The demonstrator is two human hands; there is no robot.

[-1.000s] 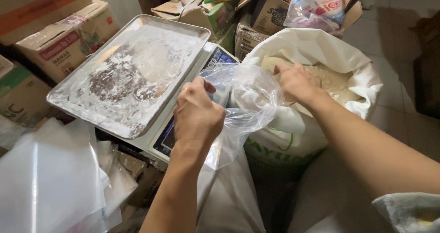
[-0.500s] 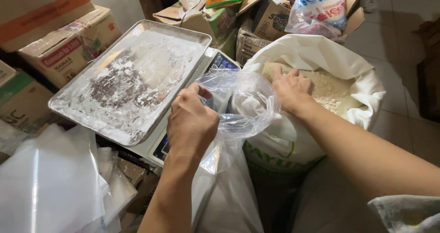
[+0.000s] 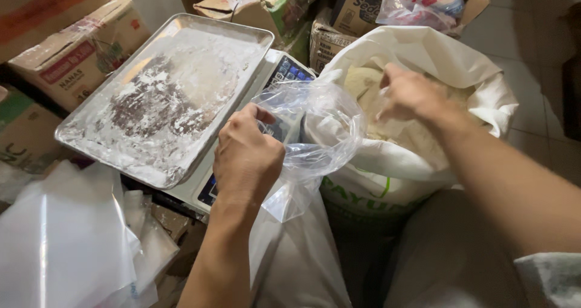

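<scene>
While I watched through the head camera, my left hand (image 3: 247,156) was closed in a firm grip on the rim of a thin clear plastic bag (image 3: 315,132), pinching the film between thumb and curled fingers so that the bag's mouth stood open in a loop facing the large white woven sack (image 3: 448,66). That bag hung just in front of the sack, over the edge of the grey digital scale (image 3: 284,78), with its lower end trailing down below my fist. My right hand (image 3: 411,96) was down inside the sack's open mouth, fingers bent against the pale powdery contents (image 3: 417,138); whether its grip held anything I could not tell. On the scale lay a rectangular metal tray dusted with white powder (image 3: 163,102). Brown cardboard boxes (image 3: 72,47) stood beyond the tray, and loose clear plastic sheets (image 3: 60,247) lay at the lower left.
</scene>
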